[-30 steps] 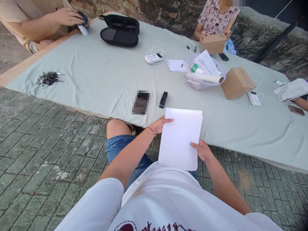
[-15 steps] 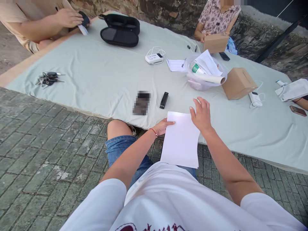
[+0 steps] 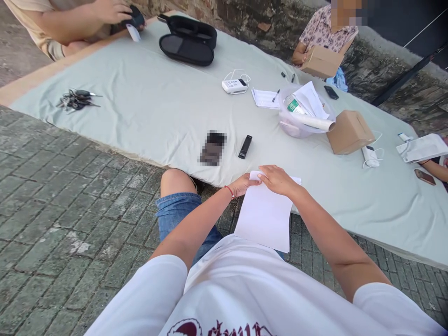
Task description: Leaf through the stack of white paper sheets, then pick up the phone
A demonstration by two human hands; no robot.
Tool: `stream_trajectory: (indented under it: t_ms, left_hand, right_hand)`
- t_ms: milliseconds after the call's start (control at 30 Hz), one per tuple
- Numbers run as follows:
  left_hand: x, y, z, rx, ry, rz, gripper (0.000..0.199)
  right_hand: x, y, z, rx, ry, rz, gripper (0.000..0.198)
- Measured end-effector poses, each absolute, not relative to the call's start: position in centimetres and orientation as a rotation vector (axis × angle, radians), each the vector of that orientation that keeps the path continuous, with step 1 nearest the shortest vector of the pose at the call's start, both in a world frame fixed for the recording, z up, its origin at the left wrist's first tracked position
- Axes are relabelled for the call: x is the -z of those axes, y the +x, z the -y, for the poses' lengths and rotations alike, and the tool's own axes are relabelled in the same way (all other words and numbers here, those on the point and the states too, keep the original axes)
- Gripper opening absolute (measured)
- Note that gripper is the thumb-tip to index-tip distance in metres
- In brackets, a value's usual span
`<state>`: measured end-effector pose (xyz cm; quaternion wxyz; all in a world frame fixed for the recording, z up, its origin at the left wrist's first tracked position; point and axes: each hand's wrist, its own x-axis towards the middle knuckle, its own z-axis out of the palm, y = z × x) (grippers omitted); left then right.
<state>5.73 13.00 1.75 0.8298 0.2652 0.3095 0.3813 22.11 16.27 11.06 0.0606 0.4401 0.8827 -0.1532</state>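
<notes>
A white stack of paper (image 3: 264, 219) lies in front of my body, its lower end over my lap and its top end at the table's edge. My left hand (image 3: 246, 185) pinches its upper left corner, thumb on top. Across the top edge lies my right hand (image 3: 278, 180), fingers together and pointing left, the thumb on the paper close to my left thumb. Part of the top edge is hidden beneath that hand. Just beyond the paper are a small black device (image 3: 245, 147) and a blurred-out dark rectangular thing (image 3: 213, 148).
The cloth-covered table (image 3: 140, 112) holds keys (image 3: 77, 100), an open black case (image 3: 189, 49), a white device with a cord (image 3: 234, 86), a plastic tub (image 3: 294, 128) with papers and a roll, and a cardboard box (image 3: 350, 133). Other people sit around it; one holds a carton (image 3: 322, 61).
My right hand has come down and left, from above the paper onto its top edge beside my left hand. The left hand keeps its hold. The view has shifted slightly.
</notes>
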Motion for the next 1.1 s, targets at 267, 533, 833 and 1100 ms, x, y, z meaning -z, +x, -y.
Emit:
stream_trajectory:
  t_ms: [267,533,833,1100]
  left_hand:
    - [-1.4,5.9,-13.1,-0.821,0.658,-0.677,0.037]
    - [-1.2,6.2,-13.1,-0.866,0.801,-0.714,0.040]
    - [-1.3,6.4,-13.1,-0.897,0.848,-0.701,0.049]
    - [-1.1,6.2,-13.0,-0.862,0.752,-0.675,0.035]
  right_hand:
    - [-10.6,21.5,-15.4,0.494,1.328,-2.742,0.058]
    - [-10.4,20.8,-14.9,0.551,1.244,-2.802,0.060]
    - [-10.8,20.7,-14.4,0.585,1.219,-2.716,0.057]
    - [-10.8,21.5,-14.7,0.526,1.216,-2.686,0.054]
